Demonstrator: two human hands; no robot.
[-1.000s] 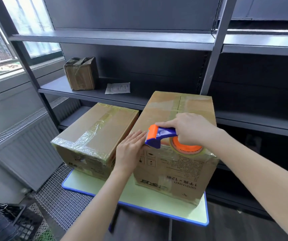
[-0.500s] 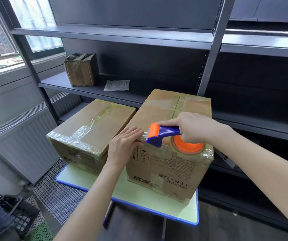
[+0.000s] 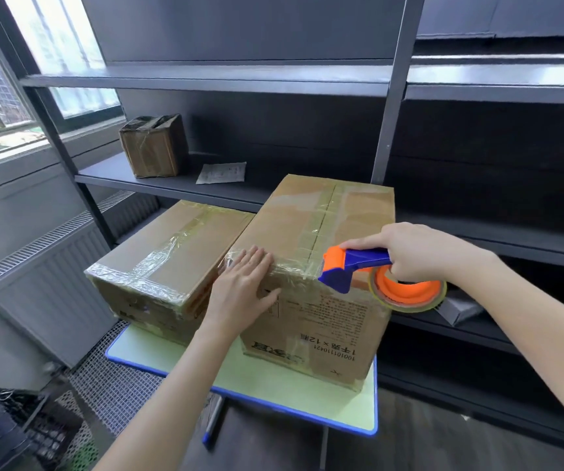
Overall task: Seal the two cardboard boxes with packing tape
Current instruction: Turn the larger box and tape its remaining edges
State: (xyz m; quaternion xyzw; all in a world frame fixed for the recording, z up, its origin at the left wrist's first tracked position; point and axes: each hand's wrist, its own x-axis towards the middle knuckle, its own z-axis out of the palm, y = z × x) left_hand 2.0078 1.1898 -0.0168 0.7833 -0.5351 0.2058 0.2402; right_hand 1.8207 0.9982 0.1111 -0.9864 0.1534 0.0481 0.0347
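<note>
Cardboard boxes sat side by side on the green tabletop (image 3: pixel 284 399), the larger box (image 3: pixel 311 229) right of the smaller box (image 3: pixel 175 253). The left hand (image 3: pixel 243 288) pressed flat, fingers (image 3: pixel 255 261) straight and together, on the larger box's near top edge; the right hand (image 3: pixel 420 253) gripped the tape dispenser (image 3: pixel 352 266) beside it. Stiff, likely light, this box should steady best at its edges. Clear tape (image 3: pixel 294 270) was hard to trace; far sides were hidden.

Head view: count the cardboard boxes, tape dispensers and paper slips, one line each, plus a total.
Cardboard boxes: 3 (left box, right box, small shelf box)
Tape dispenser: 1
Paper slip: 1
Total: 5
</note>
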